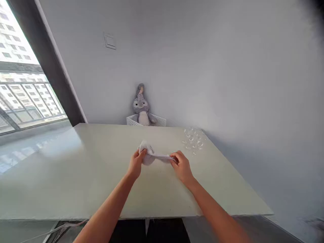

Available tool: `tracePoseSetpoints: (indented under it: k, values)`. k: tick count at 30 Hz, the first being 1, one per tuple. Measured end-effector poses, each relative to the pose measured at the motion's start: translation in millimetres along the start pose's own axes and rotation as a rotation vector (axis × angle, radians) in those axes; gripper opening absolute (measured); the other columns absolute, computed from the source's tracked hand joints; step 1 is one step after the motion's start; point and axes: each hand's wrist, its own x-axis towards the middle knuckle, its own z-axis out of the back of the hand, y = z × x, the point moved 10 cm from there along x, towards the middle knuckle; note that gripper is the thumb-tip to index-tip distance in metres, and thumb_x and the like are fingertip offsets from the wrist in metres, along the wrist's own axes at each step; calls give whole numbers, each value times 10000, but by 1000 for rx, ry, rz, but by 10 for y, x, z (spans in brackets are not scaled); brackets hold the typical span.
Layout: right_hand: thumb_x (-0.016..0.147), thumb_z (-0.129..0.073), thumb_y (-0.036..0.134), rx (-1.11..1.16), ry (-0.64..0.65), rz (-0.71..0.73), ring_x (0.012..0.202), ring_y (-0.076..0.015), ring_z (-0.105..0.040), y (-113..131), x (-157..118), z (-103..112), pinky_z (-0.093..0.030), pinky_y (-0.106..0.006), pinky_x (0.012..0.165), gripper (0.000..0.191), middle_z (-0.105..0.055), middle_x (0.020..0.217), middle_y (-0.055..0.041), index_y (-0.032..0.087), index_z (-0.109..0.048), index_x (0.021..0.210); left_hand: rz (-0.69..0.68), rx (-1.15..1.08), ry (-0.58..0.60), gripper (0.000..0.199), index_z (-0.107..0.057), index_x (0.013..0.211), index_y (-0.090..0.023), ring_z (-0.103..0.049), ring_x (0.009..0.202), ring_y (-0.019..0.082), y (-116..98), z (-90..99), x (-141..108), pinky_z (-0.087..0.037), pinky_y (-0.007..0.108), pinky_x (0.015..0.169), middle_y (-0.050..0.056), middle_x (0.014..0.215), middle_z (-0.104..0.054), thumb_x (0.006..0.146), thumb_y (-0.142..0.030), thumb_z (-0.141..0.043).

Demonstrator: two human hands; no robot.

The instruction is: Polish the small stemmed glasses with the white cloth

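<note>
A white cloth (149, 160) is stretched between my two hands, above the middle of the pale table (101, 175). My left hand (136, 163) grips its bunched end, with the thumb on top. My right hand (181, 165) pinches the narrow, drawn-out end between thumb and fingertips. Whether anything lies inside the bunched part is hidden. Several small clear glass-like pieces (193, 139) stand together on the table, beyond my right hand and apart from it.
A grey plush rabbit (141, 107) sits in a white perforated basket (160, 121) behind the table's far edge. The grey wall (215, 67) rises at the back and right. A window with a railing (27, 98) is at left. A cable (58, 228) hangs below the front edge.
</note>
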Motion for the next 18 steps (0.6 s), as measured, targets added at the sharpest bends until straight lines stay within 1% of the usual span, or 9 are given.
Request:
tracePoseSetpoints:
  k: [2, 4, 8, 9, 10, 12, 14, 16, 18]
  values:
    - [784, -459, 86, -119, -37, 97, 711, -147, -480, 114, 17, 107, -400, -260, 621, 153, -505, 776, -38, 183, -563, 838, -50, -5, 7, 247, -605, 825, -144, -530, 743, 139, -158, 94, 5, -403, 243, 674, 29, 788, -601, 652, -321, -604]
    - [789, -467, 99, -222, 50, 181, 741, -165, -485, 207, -41, 67, -397, -283, 648, 146, -520, 779, -48, 182, -582, 821, -73, 36, -42, 236, -598, 827, -159, -538, 795, 148, -234, 284, -23, -412, 263, 720, 26, 823, -598, 635, -296, -601]
    - [757, -601, 242, -353, 564, 293, 695, -168, -513, 273, -487, -361, -405, -293, 622, 53, -568, 762, -39, 194, -622, 755, -23, 264, -326, 233, -579, 846, -189, -541, 832, 143, -120, 935, -278, -421, 264, 716, 15, 892, -579, 639, -296, -575]
    - [761, -605, 277, -349, 644, 279, 687, -164, -522, 268, -586, -415, -411, -292, 621, 79, -579, 758, -31, 203, -629, 753, -26, 322, -374, 229, -576, 849, -190, -544, 831, 146, -92, 1055, -378, -427, 266, 709, 19, 895, -578, 651, -304, -561]
    - [783, -582, 289, -338, 676, 252, 689, -160, -531, 263, -636, -434, -418, -293, 629, 96, -589, 758, -24, 212, -635, 762, -38, 378, -398, 228, -572, 857, -189, -547, 829, 152, -72, 1131, -481, -435, 272, 706, 24, 895, -579, 665, -309, -546]
    - [851, -480, 244, -302, 635, 211, 765, -166, -553, 274, -611, -416, -431, -312, 691, 162, -619, 820, -22, 225, -640, 842, -76, 507, -368, 235, -565, 886, -190, -561, 815, 162, -46, 1147, -679, -448, 284, 696, 36, 910, -590, 696, -320, -518]
    - [891, -385, 212, -233, 590, 266, 973, -194, -532, 334, -543, -448, -417, -352, 817, 257, -627, 996, -34, 225, -614, 1007, -110, 670, -276, 234, -566, 904, -192, -578, 792, 170, -17, 1039, -863, -462, 296, 687, 44, 898, -603, 728, -325, -488]
    - [910, -340, 241, -136, 638, 369, 1197, -205, -391, 372, -531, -607, -341, -378, 961, 338, -537, 1220, -39, 212, -509, 1202, -158, 847, -194, 243, -567, 946, -205, -589, 783, 171, 6, 912, -1034, -473, 312, 702, 45, 893, -607, 767, -320, -449]
    - [918, -319, 295, -50, 760, 436, 1297, -192, -246, 320, -572, -867, -247, -387, 1046, 414, -412, 1350, -39, 199, -380, 1316, -227, 992, -111, 252, -558, 992, -218, -591, 828, 177, 31, 790, -1168, -476, 321, 731, 52, 945, -607, 795, -303, -427]
